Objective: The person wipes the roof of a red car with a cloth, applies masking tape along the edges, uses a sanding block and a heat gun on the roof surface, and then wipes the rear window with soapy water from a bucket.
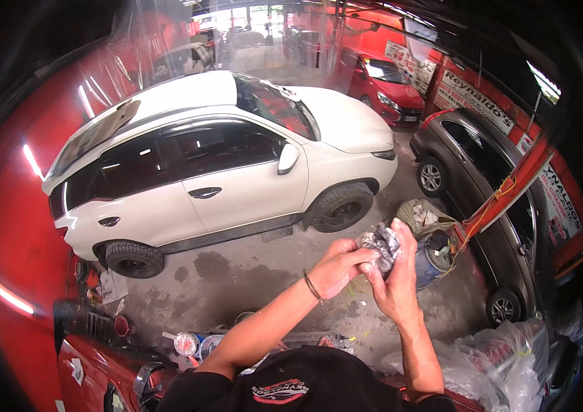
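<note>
Both my hands are raised in front of me, gripping a crumpled grey-and-white wad (381,246). It looks like a smudged rag or bunched paper, too creased to tell which. My left hand (336,265), with a dark band at the wrist, pinches its left side between thumb and fingers. From the right, my right hand (398,278) closes around it, fingers pointing up and thumb against its lower edge. Part of the wad is hidden by the fingers. Beyond the hands stands a white SUV (236,165), apart from them.
A blue drum (431,266) with a stuffed sack (423,218) stands right of my hands. Further right is a grey-brown car (473,165) beside a red post (511,185). Clear plastic sheeting (490,364) lies lower right. Paint cans (187,343) and a red car panel (99,378) are lower left.
</note>
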A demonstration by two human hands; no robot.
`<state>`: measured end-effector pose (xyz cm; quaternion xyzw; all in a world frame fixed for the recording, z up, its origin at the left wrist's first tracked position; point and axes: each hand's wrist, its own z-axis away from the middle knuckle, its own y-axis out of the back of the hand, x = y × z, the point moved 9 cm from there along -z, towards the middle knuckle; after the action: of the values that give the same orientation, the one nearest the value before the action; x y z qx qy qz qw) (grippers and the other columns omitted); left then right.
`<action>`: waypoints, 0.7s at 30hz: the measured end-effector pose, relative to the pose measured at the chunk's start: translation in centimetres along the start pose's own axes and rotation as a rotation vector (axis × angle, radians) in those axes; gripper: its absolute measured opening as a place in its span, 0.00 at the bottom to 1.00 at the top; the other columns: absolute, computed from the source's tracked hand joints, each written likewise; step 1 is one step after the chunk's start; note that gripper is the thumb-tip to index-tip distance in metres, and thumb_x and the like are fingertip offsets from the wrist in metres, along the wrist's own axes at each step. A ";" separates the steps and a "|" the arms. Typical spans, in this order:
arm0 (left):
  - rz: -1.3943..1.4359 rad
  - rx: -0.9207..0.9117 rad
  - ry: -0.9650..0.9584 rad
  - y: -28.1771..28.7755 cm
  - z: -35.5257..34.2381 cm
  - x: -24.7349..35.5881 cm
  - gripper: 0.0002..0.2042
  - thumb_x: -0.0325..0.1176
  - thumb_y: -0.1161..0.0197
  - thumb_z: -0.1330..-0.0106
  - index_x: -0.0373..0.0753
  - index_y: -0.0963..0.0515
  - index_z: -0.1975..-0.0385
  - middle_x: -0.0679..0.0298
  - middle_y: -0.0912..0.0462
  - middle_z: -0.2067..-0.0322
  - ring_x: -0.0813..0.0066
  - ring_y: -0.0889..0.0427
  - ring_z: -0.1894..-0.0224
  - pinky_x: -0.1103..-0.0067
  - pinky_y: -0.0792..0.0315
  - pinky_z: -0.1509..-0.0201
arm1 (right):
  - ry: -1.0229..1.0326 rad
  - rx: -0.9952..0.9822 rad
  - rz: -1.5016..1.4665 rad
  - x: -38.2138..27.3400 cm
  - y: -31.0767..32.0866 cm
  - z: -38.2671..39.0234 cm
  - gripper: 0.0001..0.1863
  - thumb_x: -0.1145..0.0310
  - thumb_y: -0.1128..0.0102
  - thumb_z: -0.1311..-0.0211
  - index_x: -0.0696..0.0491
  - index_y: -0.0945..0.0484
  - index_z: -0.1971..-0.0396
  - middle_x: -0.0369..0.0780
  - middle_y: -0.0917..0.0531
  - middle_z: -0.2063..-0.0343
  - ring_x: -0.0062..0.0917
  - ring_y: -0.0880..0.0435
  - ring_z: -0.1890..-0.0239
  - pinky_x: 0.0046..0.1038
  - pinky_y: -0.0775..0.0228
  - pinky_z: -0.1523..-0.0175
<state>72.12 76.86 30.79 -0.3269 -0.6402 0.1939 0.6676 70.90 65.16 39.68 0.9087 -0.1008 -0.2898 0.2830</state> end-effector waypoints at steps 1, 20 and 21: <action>0.006 0.006 0.003 -0.2 0.0 0.0 0.13 0.30 0.33 0.26 0.30 0.18 0.47 0.61 0.13 0.51 0.74 0.13 0.50 0.75 0.19 0.45 | 0.027 0.013 -0.003 -0.1 0.3 0.0 0.47 0.66 0.22 0.38 0.62 0.41 0.25 0.61 0.36 0.28 0.57 0.34 0.27 0.52 0.40 0.23; -0.616 0.616 0.168 22.3 13.5 -12.4 0.22 0.49 0.38 0.22 0.39 0.16 0.40 0.68 0.11 0.48 0.77 0.15 0.47 0.70 0.26 0.36 | -0.282 0.440 -0.335 13.6 7.9 -2.4 0.25 0.69 0.36 0.23 0.60 0.31 0.32 0.42 0.17 0.45 0.25 0.18 0.45 0.30 0.26 0.37; -0.643 0.664 0.148 26.8 16.6 -14.9 0.21 0.49 0.37 0.22 0.38 0.15 0.42 0.68 0.10 0.52 0.76 0.14 0.50 0.70 0.24 0.40 | -0.267 0.482 -0.365 13.7 9.5 -3.8 0.25 0.68 0.36 0.23 0.59 0.31 0.32 0.42 0.17 0.45 0.23 0.18 0.45 0.30 0.26 0.37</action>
<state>58.58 88.94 1.10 0.1065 -0.5629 0.1477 0.8062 84.09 54.40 41.25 0.9067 -0.0384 -0.4199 -0.0125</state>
